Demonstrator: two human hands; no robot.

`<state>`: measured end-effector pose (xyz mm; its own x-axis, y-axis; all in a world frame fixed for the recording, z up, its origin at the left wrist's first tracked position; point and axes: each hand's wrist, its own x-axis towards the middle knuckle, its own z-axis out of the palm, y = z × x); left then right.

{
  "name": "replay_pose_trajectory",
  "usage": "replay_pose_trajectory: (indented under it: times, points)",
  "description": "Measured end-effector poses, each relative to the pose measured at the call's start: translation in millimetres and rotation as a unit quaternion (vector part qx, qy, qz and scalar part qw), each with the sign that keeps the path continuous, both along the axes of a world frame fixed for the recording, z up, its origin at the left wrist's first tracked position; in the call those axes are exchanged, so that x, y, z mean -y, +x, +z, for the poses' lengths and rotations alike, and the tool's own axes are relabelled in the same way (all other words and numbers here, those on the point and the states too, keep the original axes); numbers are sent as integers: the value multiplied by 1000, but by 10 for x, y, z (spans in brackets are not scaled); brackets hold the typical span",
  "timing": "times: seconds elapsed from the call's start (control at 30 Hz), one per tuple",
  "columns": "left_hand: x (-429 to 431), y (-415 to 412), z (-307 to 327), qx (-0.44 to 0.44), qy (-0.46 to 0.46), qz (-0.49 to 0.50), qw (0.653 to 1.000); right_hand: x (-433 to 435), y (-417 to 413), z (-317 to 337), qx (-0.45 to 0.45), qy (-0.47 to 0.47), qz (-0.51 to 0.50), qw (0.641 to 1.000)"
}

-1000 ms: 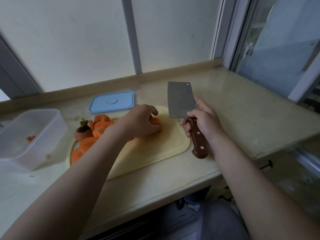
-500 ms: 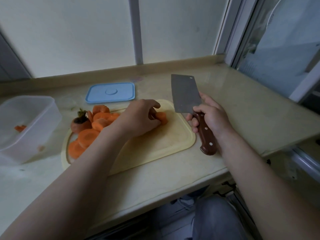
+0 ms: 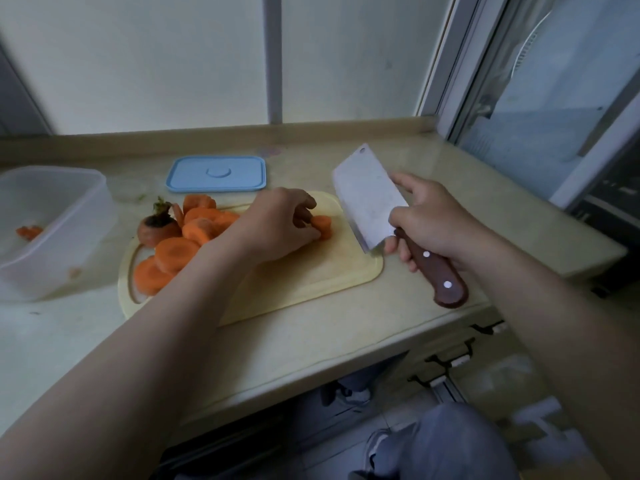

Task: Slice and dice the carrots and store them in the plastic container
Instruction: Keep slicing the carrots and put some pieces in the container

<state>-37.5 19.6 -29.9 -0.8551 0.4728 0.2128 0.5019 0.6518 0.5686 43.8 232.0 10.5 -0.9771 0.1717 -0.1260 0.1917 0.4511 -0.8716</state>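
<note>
Already a small part is done: left of the pale yellow plastic cutting board (image 3: pixel 311 275), the clear plastic container (image 3: pixel 88 216) holds only a few small orange carrot bits (image 3: pixel 29 232). On the board's left end lies a heap of thick round carrot slices (image 3: pixel 176 251) beside the leafy carrot top stub (image 3: pixel 156 228). By my reading, all of these are yet to be diced and stored. Behind the board, the flat blue container lid (image 3: pixel 216 173) lies off.

At the board's middle, your left hand (image 3: pixel 277 226) pinches a chunky orange carrot piece (image 3: pixel 322 226) with curled fingers. At the board's right edge, your right hand (image 3: pixel 433 220) grips the brown wooden handle of the steel cleaver (image 3: pixel 369 202), its blade not in the carrot.

Compared with a second ago, the blade has tipped leftward towards the piece, and more of the piece shows past your fingertips.
</note>
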Motion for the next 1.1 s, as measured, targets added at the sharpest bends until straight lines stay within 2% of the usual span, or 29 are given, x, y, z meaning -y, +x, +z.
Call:
replay_pose_trajectory:
  times: [0.07,0.13,0.37,0.5,0.63,0.87,1.1]
  points:
    - [-9,-13,-8,-11,-4,-2,1000,54,72,97,21,82,35,996]
    - [-22,-12,-9,-23,-4,-3,1000,118,132,160,35,126,59,990]
    - [-51,13,-49,-64,2,-1,998,292,237,194,50,187,109,975]
    - [-53,22,-70,-71,3,7,997,310,246,188,49,206,109,971]
    - [-38,18,-69,-40,30,-9,999,319,253,186,51,230,113,965]
    - [0,-2,-101,-158,-10,-75,984,301,222,180,51,236,113,964]
    - [37,-30,-136,-186,7,-74,980,270,243,147,46,220,108,968]
